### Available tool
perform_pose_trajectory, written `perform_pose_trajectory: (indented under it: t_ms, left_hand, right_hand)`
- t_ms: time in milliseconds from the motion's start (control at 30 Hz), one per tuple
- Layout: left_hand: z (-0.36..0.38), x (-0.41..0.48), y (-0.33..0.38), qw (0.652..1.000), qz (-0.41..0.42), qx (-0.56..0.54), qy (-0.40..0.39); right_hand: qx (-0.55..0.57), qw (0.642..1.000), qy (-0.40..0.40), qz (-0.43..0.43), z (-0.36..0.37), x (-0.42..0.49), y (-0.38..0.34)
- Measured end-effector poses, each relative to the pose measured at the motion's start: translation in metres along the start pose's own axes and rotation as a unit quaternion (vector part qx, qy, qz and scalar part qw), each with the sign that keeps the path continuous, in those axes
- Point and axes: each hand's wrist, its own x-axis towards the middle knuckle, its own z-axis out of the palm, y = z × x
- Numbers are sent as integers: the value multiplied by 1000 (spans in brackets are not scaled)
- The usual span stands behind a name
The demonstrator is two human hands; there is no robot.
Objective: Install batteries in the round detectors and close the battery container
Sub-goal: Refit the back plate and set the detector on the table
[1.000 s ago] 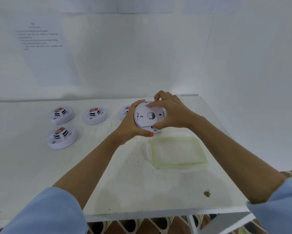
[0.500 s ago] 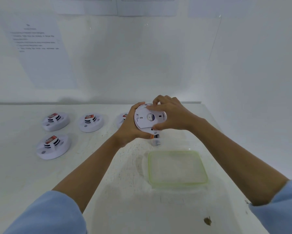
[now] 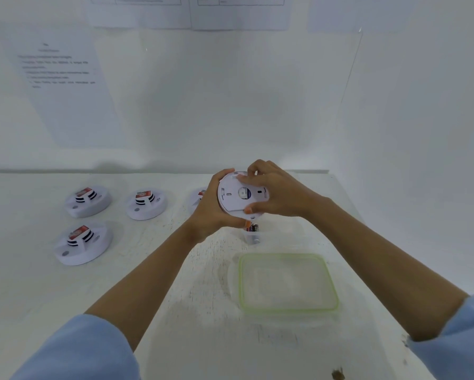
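Observation:
I hold a round white detector (image 3: pixel 237 196) above the table with its flat back facing me. My left hand (image 3: pixel 212 208) grips its left rim from behind. My right hand (image 3: pixel 278 192) curls over its right side, fingers on the top edge and thumb under the lower rim. Directly below the detector stands a small clear battery container (image 3: pixel 252 234) with batteries showing inside; my hands hide most of it. Its green-rimmed clear lid (image 3: pixel 287 282) lies flat nearer to me.
Three more white detectors rest on the white table: far left (image 3: pixel 89 201), behind centre (image 3: pixel 146 204) and near left (image 3: pixel 83 245). Another detector (image 3: pixel 198 197) peeks out behind my left hand. Walls close off the back and right. A dark speck (image 3: pixel 338 374) lies near the front edge.
My view has tilted slightly, so the table sits lower in the frame. My right fingers have shifted a little along the detector's top edge. Both hands still hold the detector over the container.

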Motion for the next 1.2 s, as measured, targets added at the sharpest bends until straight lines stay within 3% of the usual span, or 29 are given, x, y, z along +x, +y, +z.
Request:
perform_pose_trajectory:
  t_ms: [933, 1200]
  left_hand:
    - [-6, -1, -9, 998, 4, 28, 62]
    - [-12, 2, -1, 993, 36, 102, 50]
  right_hand:
    - [7, 1000, 9, 11, 18, 9, -7]
    - [110, 992, 47, 50, 14, 8, -12]
